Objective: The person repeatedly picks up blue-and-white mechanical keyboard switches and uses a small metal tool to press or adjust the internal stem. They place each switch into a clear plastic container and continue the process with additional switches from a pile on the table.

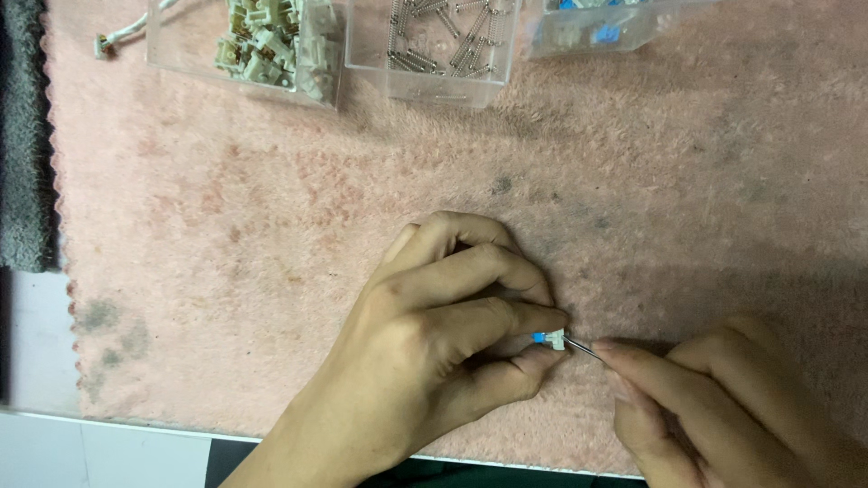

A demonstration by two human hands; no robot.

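Stained pink towel (271, 208), blue-tipped white connector (550, 339)

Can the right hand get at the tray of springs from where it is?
Probably yes: bare pink cloth lies between the right hand and the tray of springs, but its grip holds a thin spring.

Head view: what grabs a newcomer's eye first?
The two hands low in the middle: the left hand pinches a small white and blue part, while the right hand holds a thin metal spring against its end. Beneath them lies a stained pink cloth. Along the top edge stand clear boxes, one of white parts, one of springs.
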